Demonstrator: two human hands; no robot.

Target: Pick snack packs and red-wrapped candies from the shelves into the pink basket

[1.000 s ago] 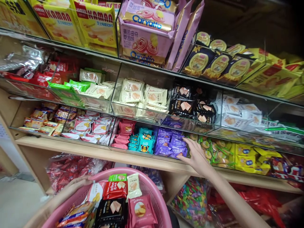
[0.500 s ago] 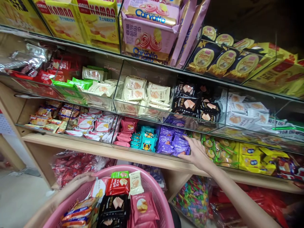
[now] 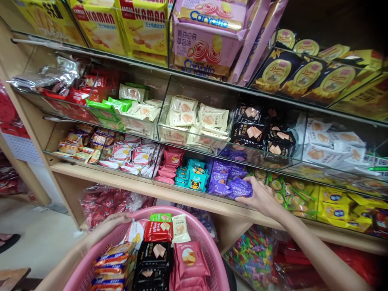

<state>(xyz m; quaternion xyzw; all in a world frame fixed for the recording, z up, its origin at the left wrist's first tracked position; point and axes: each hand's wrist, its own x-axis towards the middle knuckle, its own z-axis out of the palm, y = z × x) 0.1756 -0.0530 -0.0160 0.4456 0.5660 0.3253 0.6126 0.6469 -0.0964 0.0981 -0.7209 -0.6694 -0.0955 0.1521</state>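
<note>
At the bottom row of the shelf, my right hand (image 3: 262,196) has its thumb and fingers around a purple snack packet (image 3: 240,188). More purple packets (image 3: 218,176) lie just left of it in the same compartment. My left hand (image 3: 113,222) grips the far left rim of a pink plastic basket (image 3: 209,242); part of the fingers is hidden. Inside the basket are black dry-cake packets (image 3: 154,258), dark pink packets (image 3: 190,258), orange-and-blue packets (image 3: 110,268), a red packet (image 3: 158,231), a green one (image 3: 160,217), a cream one (image 3: 180,228) and a white one (image 3: 135,232).
Teal packets (image 3: 197,180) and yellow packets (image 3: 336,208) share the bottom row. Clear dividers and the wooden shelf edge (image 3: 182,194) bound the compartments. Below stand bags of red sweets (image 3: 109,206) and colourful sweets (image 3: 251,250). A foot in a sandal (image 3: 9,241) shows at left.
The view has shifted, so the shelf appears farther right and slightly lower. My right fingers have closed more around the purple packet, which now sits tilted. My left hand stays on the basket rim.
</note>
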